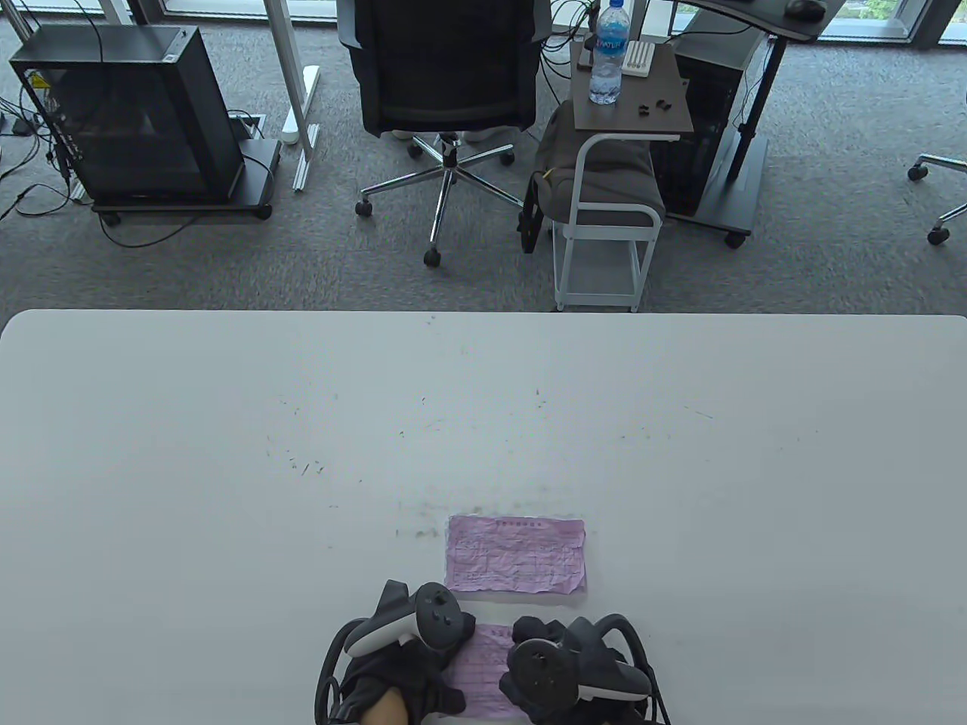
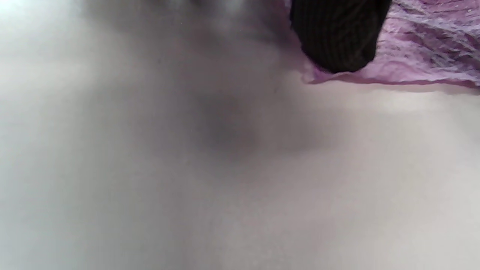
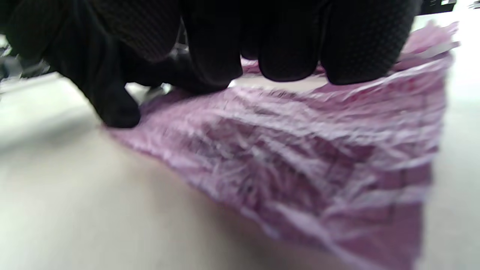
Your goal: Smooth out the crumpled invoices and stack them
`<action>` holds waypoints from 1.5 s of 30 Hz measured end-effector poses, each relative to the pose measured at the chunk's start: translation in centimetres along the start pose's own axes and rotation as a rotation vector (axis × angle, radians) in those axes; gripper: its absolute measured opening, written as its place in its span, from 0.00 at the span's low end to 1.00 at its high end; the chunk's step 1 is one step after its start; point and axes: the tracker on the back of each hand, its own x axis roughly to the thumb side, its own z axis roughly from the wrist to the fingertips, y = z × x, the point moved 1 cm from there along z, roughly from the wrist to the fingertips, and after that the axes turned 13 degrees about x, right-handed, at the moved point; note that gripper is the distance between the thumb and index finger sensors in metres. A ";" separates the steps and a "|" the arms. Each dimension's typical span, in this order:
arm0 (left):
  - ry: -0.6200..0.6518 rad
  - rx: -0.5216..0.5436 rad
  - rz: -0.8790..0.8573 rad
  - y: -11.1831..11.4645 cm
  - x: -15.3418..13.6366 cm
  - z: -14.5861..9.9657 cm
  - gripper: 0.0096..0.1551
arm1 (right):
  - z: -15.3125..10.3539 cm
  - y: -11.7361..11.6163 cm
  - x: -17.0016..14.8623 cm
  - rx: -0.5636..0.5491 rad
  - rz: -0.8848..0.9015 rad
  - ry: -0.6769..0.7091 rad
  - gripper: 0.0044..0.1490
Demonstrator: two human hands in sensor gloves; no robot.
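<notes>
- Right hand (image 1: 545, 664): fingertips (image 3: 288, 56) pressed down on near invoice (image 1: 483, 668), fingers look bent; whether curled round it, can't tell.
- Left hand (image 1: 400, 664): one fingertip (image 2: 337, 41) on invoice's corner; rest hidden.
- Near invoice: pink, heavily wrinkled, edge lifted off tabletop (image 1: 227, 453).
- 2nd invoice (image 1: 516, 554): pink, flatter, lying just beyond the hands.

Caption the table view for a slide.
Both gloved hands work a crumpled pink invoice beside a flattened one on the white table.

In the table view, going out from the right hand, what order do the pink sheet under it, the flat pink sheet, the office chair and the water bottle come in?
1. Sheet under the hand, touching the right hand.
2. Flat sheet, just beyond.
3. Office chair, far, beyond the table.
4. Water bottle, far right; too close to call against the chair.
</notes>
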 end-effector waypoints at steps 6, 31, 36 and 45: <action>0.000 -0.001 0.000 0.0 0.0 0.0 0.52 | 0.7 -1.6 -1.1 0.282 0.140 -0.098 0.40; -0.002 0.000 -0.004 0.1 0.1 0.0 0.52 | -2.3 -1.0 -6.9 0.173 0.267 -0.596 0.37; -0.003 -0.001 -0.005 0.0 0.1 0.0 0.52 | -2.7 0.2 -6.1 -0.023 0.250 -0.403 0.38; 0.000 -0.003 -0.005 0.0 0.0 0.0 0.52 | 0.6 -1.0 2.0 0.177 0.006 0.133 0.35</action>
